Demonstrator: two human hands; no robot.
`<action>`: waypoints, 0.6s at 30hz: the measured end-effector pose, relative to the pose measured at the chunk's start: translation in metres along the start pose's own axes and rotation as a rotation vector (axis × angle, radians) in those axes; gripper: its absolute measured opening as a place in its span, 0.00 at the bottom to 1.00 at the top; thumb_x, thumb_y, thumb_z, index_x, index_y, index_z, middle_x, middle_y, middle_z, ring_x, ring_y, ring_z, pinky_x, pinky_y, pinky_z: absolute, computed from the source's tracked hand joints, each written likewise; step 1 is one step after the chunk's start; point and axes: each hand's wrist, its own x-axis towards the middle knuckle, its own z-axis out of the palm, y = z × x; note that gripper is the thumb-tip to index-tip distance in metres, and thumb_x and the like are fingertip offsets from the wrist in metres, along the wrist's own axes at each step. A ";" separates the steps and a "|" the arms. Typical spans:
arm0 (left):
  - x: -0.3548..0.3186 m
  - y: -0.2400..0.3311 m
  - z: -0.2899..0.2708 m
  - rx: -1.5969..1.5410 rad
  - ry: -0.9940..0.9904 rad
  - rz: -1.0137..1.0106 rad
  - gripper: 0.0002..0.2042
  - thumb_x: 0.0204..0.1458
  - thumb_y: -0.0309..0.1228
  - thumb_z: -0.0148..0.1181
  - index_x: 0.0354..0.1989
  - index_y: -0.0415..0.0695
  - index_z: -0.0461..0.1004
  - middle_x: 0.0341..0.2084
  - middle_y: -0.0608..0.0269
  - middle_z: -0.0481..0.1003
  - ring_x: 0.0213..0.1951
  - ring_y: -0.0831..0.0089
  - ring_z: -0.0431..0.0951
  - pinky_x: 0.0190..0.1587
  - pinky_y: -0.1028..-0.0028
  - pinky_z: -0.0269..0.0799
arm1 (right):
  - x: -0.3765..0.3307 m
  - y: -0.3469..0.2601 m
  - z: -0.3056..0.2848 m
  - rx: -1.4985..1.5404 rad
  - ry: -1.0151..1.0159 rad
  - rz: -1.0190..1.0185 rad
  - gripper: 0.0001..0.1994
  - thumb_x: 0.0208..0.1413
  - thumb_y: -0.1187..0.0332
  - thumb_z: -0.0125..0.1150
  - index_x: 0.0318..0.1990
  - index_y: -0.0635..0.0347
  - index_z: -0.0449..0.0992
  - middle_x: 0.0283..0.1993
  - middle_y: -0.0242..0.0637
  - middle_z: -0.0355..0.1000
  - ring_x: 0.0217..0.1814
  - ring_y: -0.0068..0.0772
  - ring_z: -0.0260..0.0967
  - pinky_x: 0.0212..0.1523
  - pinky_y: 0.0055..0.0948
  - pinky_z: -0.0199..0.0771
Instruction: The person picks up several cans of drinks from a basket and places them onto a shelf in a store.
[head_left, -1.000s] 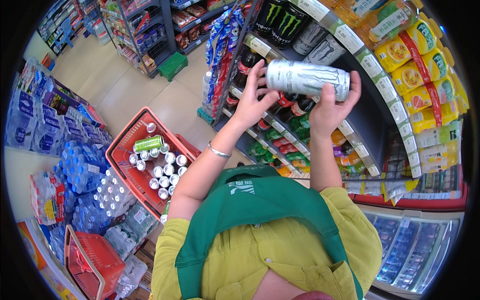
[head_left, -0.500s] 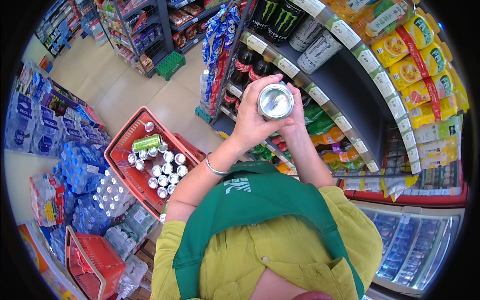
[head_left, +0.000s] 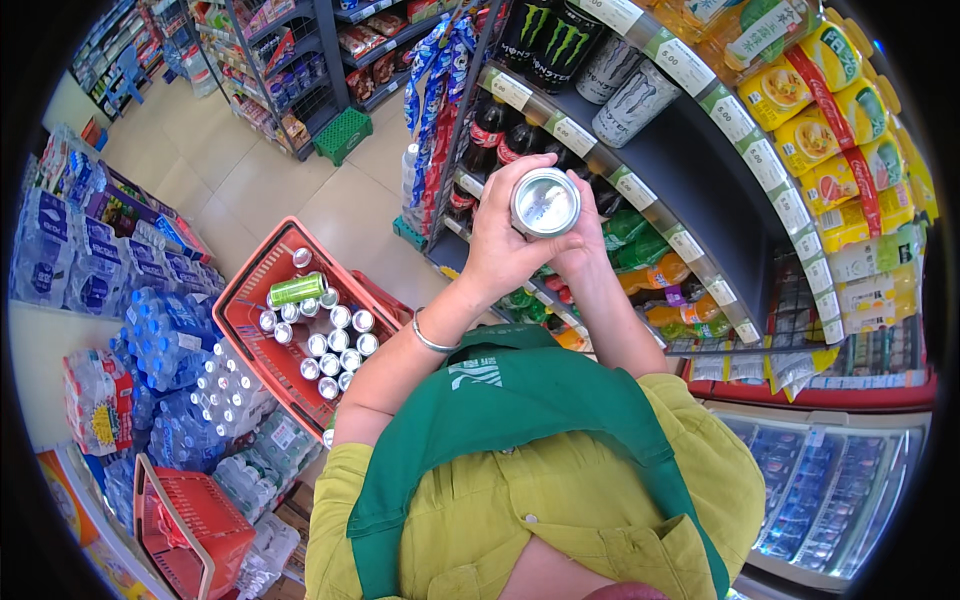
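A drink can (head_left: pixel 545 203) is held up in front of my chest with its round silver end toward me. My left hand (head_left: pixel 503 232) wraps round its left side, the thumb along its near edge. On the other side, my right hand (head_left: pixel 584 240) closes on the same can, its fingers partly hidden behind it. Beyond the hands stands a drinks shelf; two black cans (head_left: pixel 558 50) and two pale grey cans (head_left: pixel 636 103) are on its upper level. To my left, a red shopping basket (head_left: pixel 262 352) holds several upright cans (head_left: pixel 338 340) and a green can (head_left: pixel 298 289) lying on its side.
Cola bottles (head_left: pixel 486 128) and orange bottles (head_left: pixel 655 274) fill the lower shelf. Yellow drink packs (head_left: pixel 815 140) stand at the right. A second red basket (head_left: pixel 205 535) and wrapped water bottles (head_left: pixel 165 335) are at the left. A glass-topped chest cooler (head_left: pixel 820 490) sits at the lower right.
The can and both hands have shifted very slightly left. Both hands still hold it, and the surroundings have moved only a little in the picture.
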 end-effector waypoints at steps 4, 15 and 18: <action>-0.001 -0.001 0.004 -0.093 0.010 -0.007 0.41 0.36 0.37 0.74 0.57 0.40 0.54 0.55 0.51 0.62 0.55 0.63 0.67 0.57 0.66 0.62 | -0.010 -0.001 0.001 -0.077 -0.020 0.010 0.25 0.53 0.50 0.56 0.51 0.59 0.67 0.52 0.38 0.69 0.54 0.36 0.66 0.57 0.37 0.65; 0.034 0.001 0.014 -0.329 -0.219 -0.059 0.33 0.51 0.50 0.56 0.58 0.38 0.58 0.55 0.51 0.62 0.56 0.62 0.64 0.59 0.67 0.57 | -0.073 -0.054 0.016 -0.351 -0.039 -0.494 0.24 0.56 0.50 0.53 0.53 0.57 0.63 0.50 0.39 0.70 0.51 0.38 0.70 0.42 0.43 0.77; 0.063 -0.024 0.043 0.006 -0.050 -0.147 0.26 0.51 0.33 0.58 0.55 0.35 0.58 0.50 0.51 0.67 0.54 0.62 0.66 0.57 0.66 0.59 | -0.080 -0.092 0.002 -0.517 -0.035 -0.779 0.20 0.58 0.55 0.52 0.51 0.58 0.62 0.45 0.41 0.71 0.43 0.36 0.74 0.34 0.35 0.81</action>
